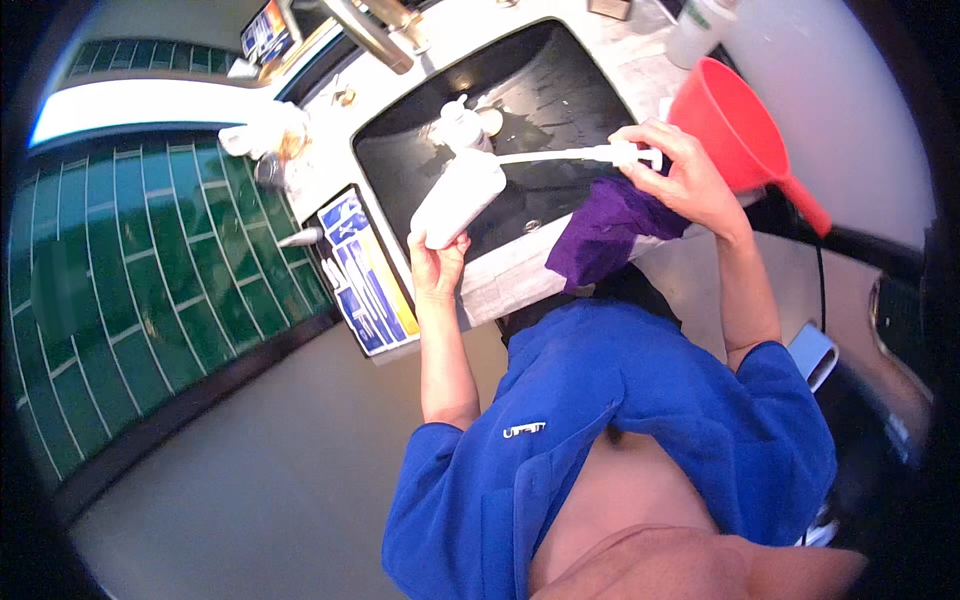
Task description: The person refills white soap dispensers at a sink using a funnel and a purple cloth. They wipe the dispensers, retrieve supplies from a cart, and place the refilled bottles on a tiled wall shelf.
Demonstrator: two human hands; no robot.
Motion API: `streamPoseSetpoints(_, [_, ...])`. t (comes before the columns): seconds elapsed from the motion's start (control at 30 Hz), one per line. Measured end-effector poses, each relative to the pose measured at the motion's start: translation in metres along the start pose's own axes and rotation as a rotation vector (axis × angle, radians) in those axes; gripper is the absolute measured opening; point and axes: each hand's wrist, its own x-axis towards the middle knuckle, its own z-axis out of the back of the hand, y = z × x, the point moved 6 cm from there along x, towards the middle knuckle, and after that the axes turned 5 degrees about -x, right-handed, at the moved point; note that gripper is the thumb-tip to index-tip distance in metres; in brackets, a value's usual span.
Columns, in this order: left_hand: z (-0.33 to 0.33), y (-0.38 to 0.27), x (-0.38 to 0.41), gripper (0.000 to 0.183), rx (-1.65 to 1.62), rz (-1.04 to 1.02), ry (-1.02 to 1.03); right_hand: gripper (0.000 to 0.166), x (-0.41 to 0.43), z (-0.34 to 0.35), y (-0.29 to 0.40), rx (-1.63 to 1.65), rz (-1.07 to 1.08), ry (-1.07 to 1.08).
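Note:
Over a black sink (555,112), my left hand (439,266) grips the base of a white plastic bottle (459,199), which is tilted with its neck towards the right. My right hand (679,169) has hold of the head of a white pump dispenser (626,154); its long tube (551,156) reaches left to the bottle's neck. Whether the tube's end is inside the bottle, I cannot tell. A second white pump bottle (463,126) stands in the sink, beside a small round pale thing. A purple cloth (600,232) hangs over the sink's front edge, below my right hand.
A red plastic dipper (731,124) with a handle sits right of the sink, near a whitish bottle (701,34). The metal faucet (375,34) rises behind the basin. Left of it lies a blue, white and yellow printed box (367,277), beside a white nozzle (300,238) and green wall tiles (157,262).

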Motion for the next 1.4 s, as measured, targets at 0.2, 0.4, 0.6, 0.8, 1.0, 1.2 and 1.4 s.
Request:
streamPoseSetpoints(0.2, [-0.007,-0.001,0.008,0.053,0.281,0.181,0.115,0.023,-0.04,-0.022,0.029,-0.132,0.033,0.011])
streamPoseSetpoints(0.4, [-0.073,0.037,-0.015,0.055,0.435,0.325,0.319,0.022,-0.1,-0.043,0.042,0.111,-0.344,-0.036])
streamPoseSetpoints(0.6, [-0.157,0.118,-0.044,0.062,0.599,0.41,0.407,0.028,-0.198,0.018,0.053,-0.126,-0.154,-0.622])
streamPoseSetpoints(0.8, [-0.222,0.281,-0.085,0.06,0.835,0.622,0.669,0.052,-0.364,0.077,0.01,0.139,-0.694,-0.685])
streamPoseSetpoints(1.0, [-0.272,0.491,-0.168,0.058,0.861,0.911,0.925,0.038,-0.568,0.13,-0.02,0.243,-0.792,-1.119])
streamPoseSetpoints(1.2, [-0.312,0.682,-0.244,0.052,0.898,1.111,0.91,0.044,-0.723,0.19,-0.035,0.093,-0.837,-1.251])
streamPoseSetpoints(1.4, [-0.343,0.859,-0.278,0.052,0.97,1.19,1.089,0.062,-0.848,0.259,-0.09,-0.232,-0.759,-1.529])
